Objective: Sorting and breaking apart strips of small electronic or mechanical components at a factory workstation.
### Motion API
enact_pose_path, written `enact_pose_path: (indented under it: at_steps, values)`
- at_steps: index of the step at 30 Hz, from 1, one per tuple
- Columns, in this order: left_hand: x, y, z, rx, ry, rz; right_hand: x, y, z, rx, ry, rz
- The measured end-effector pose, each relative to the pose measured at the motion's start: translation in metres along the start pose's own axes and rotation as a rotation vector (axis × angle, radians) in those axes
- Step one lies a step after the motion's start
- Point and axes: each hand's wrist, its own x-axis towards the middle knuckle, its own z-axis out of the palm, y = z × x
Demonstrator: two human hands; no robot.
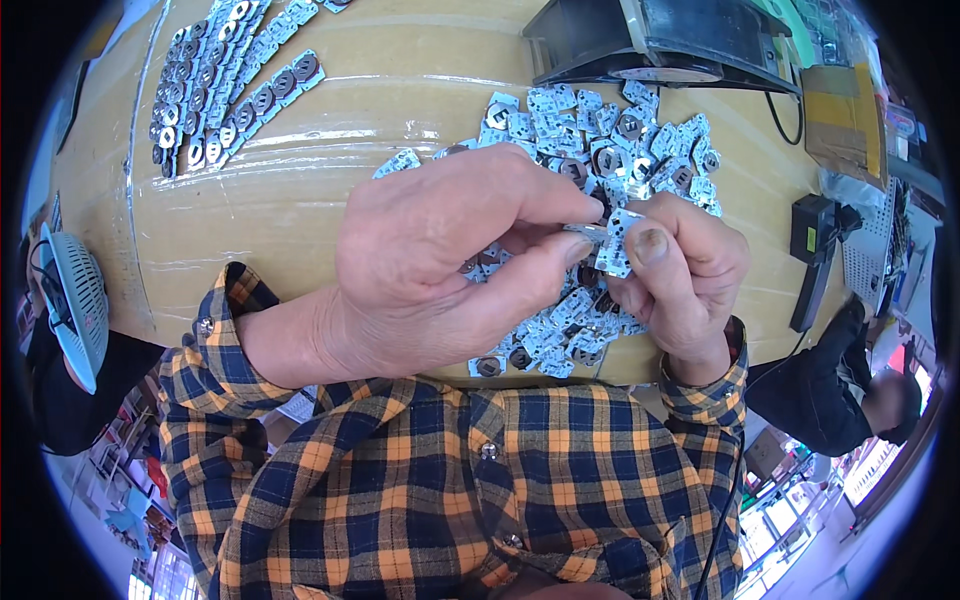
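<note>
Between the thumb and bent fingers of my right hand (690, 270) is a small white circuit board (618, 245), tilted up with dark dots on its face. My left hand (450, 240) comes in from the left, thumb and index finger pinched beside that board. A thin pale board edge shows at the left fingertips; whether it joins the right hand's board I cannot tell. Beneath both hands spreads a loose pile of similar circuit boards (555, 325), some bearing round dark parts. My hands hide the middle of the pile.
Strips of joined boards with round parts (262, 100) lie at the far left of the tan table (250, 215). A black device (665, 45) stands behind the pile, near a cardboard box (840, 120). A blue plastic basket (78, 300) is at left; another person (830, 390) is at right.
</note>
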Motion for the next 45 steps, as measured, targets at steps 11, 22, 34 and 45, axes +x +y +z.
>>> enact_pose_path:
  at_steps: [11,22,34,45]
  values:
    - [0.005,-0.007,0.002,-0.011,0.007,0.181,-0.003,-0.002,0.003,0.048,0.038,0.087]
    - [0.000,-0.004,0.002,-0.228,0.015,-0.112,0.004,-0.003,-0.008,-0.323,0.029,-0.242]
    - [0.005,-0.001,-0.002,-0.227,-0.020,-0.146,0.009,0.000,-0.011,-0.307,-0.056,-0.386]
    - [0.001,0.002,0.006,-0.446,0.003,-0.343,0.006,-0.001,-0.009,-0.268,-0.002,-0.325]
